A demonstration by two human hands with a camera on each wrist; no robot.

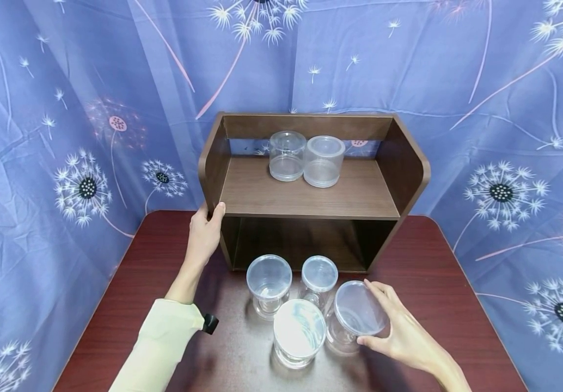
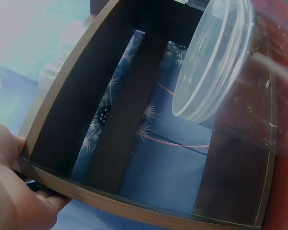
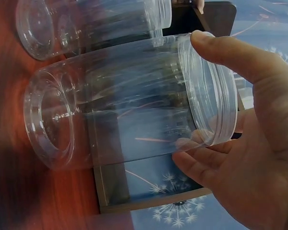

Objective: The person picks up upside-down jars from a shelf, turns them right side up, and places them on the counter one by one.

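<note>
My left hand [image 1: 204, 231] grips the left side panel of a brown two-tier wooden shelf [image 1: 306, 201], thumb at the front edge of the middle board. My right hand [image 1: 401, 329] holds a clear plastic jar [image 3: 129, 105] around its lidded top, thumb on one side and fingers on the other. That jar stands slightly tilted in the head view, its base close over the table. Left of it are a tall lidded jar [image 1: 269, 277], a narrower jar [image 1: 319, 273] and a jar [image 1: 299, 329] whose lid reflects bright light.
Two clear lidded jars, one on the left [image 1: 287, 156] and one on the right [image 1: 324, 161], stand side by side on the upper tier. The shelf rests at the back of a dark red table [image 1: 438, 288]. Blue dandelion-print curtains [image 1: 360, 60] hang behind and beside it.
</note>
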